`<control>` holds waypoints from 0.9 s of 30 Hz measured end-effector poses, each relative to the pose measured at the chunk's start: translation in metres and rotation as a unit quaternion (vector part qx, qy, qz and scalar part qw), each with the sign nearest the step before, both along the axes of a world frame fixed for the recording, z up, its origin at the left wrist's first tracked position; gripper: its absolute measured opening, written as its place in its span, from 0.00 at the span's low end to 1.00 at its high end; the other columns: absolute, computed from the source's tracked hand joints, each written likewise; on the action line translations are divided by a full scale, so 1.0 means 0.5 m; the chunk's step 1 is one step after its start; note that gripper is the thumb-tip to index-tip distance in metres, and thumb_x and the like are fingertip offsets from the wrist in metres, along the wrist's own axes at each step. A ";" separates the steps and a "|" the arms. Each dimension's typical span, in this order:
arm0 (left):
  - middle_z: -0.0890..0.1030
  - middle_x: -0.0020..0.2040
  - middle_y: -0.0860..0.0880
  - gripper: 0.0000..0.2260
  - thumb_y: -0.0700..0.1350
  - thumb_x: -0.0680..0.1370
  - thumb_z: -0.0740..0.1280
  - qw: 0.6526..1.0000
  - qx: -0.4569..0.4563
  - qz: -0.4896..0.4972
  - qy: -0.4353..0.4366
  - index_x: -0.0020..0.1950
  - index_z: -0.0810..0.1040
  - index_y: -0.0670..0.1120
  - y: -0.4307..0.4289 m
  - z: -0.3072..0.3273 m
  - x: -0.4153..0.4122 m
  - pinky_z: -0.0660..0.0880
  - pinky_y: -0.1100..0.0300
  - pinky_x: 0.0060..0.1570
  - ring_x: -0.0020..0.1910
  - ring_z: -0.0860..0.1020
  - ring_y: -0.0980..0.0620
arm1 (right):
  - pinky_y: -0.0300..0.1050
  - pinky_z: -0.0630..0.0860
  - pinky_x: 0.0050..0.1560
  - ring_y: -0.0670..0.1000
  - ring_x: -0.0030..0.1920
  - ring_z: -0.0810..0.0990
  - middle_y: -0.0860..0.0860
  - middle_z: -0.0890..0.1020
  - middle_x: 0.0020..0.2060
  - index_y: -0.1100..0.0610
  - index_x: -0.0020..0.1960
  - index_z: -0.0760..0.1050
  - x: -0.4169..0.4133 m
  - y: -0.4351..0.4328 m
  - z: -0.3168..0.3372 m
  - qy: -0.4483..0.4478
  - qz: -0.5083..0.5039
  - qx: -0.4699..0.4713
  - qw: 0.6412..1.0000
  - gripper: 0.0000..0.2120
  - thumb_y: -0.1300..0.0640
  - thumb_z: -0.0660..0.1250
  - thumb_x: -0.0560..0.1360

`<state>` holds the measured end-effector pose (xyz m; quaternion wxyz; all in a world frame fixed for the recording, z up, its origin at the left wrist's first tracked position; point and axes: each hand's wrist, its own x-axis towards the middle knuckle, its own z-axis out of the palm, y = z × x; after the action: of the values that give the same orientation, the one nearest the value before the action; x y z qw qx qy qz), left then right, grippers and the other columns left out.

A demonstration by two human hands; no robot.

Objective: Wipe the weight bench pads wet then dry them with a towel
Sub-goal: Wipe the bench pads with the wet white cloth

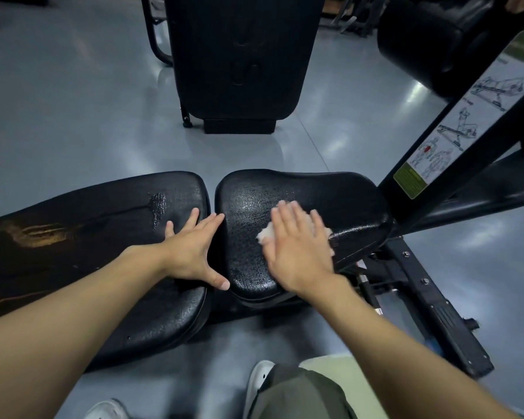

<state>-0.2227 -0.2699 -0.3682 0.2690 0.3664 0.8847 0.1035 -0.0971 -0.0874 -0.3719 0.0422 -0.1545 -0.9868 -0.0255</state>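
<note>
R hand (297, 246) lies flat, fingers straight, pressing a white cloth (265, 234) onto the seat pad (315, 189), cloth poking out past fingertips & thumb side, while L hand (191, 249) rests open, fingers spread, gripping nothing, on the back pad (103, 213) end just beside it.

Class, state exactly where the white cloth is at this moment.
In the head view the white cloth lies right of centre, pressed under the right hand on the smaller bench pad, across the gap from the left hand.
</note>
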 end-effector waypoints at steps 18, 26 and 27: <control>0.42 0.81 0.56 0.61 0.63 0.63 0.78 1.000 0.019 0.007 0.016 0.80 0.39 0.52 -0.004 -0.007 0.002 0.36 0.33 0.73 0.77 0.32 0.50 | 0.59 0.57 0.76 0.53 0.78 0.61 0.53 0.65 0.77 0.55 0.77 0.65 0.045 -0.023 -0.025 0.009 0.143 0.032 0.989 0.30 0.43 0.52 0.79; 0.42 0.81 0.52 0.55 0.61 0.67 0.77 1.000 0.007 -0.001 0.026 0.81 0.42 0.49 -0.005 0.010 0.023 0.38 0.38 0.75 0.78 0.35 0.50 | 0.55 0.45 0.78 0.50 0.80 0.50 0.49 0.55 0.81 0.51 0.81 0.54 0.087 0.155 0.016 0.007 -0.024 0.025 0.999 0.32 0.39 0.41 0.80; 0.42 0.81 0.50 0.54 0.60 0.68 0.76 0.999 0.013 -0.013 0.031 0.81 0.43 0.49 0.001 0.015 0.026 0.39 0.40 0.76 0.79 0.36 0.50 | 0.57 0.43 0.78 0.49 0.80 0.47 0.49 0.53 0.81 0.51 0.81 0.52 0.085 0.160 0.023 0.008 -0.042 0.019 0.999 0.33 0.39 0.40 0.80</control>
<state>-0.2097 -0.2696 -0.3608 0.2380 0.3843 0.8863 0.1004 -0.0544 -0.0073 -0.3606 0.0517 -0.1953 -0.9784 -0.0445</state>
